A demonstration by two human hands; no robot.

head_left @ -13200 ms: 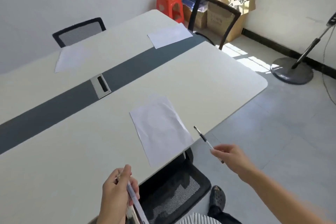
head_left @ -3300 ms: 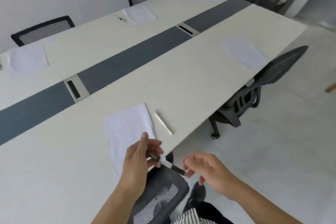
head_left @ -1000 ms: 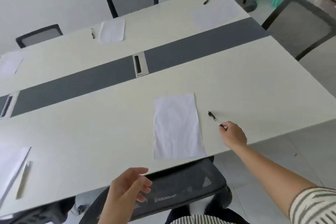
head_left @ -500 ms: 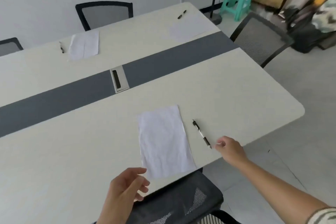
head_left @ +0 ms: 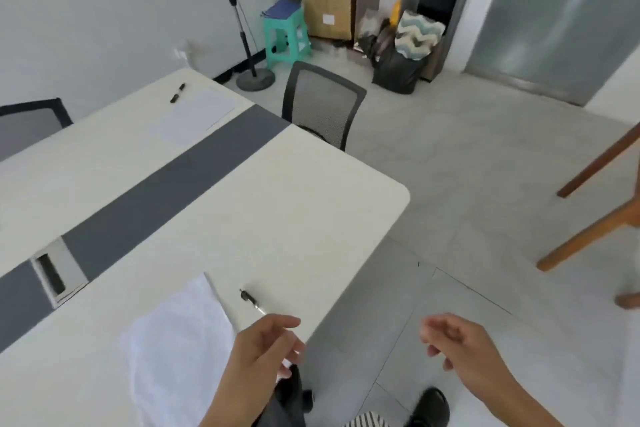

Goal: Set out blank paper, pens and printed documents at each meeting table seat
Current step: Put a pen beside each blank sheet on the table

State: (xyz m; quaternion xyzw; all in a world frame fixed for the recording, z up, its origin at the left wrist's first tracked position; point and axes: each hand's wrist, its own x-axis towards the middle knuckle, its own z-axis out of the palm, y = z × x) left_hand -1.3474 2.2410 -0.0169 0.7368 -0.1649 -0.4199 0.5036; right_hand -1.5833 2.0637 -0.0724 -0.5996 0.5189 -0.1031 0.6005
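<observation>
A blank white sheet [head_left: 180, 343] lies at the near seat of the long cream table [head_left: 284, 204]. Just right of it rests a pen [head_left: 250, 298], black at its far end; my left hand hides its near end. My left hand [head_left: 263, 350] hovers over the table's near edge, fingers apart and empty. My right hand [head_left: 457, 347] hangs over the floor to the right of the table, fingers loosely spread, holding nothing. At the far seat lie another sheet [head_left: 194, 113] and a black pen [head_left: 177, 92].
A mesh office chair [head_left: 322, 104] stands at the table's end, another chair [head_left: 31, 121] at far left. A fan stand [head_left: 254, 78], green stool [head_left: 285, 33], boxes and bags [head_left: 398, 45] crowd the far wall. Wooden legs [head_left: 595, 218] stand at right.
My right hand has let go of the pen and pulled back off the table over the floor. My view has swung right; my left hand has come forward beside the pen.
</observation>
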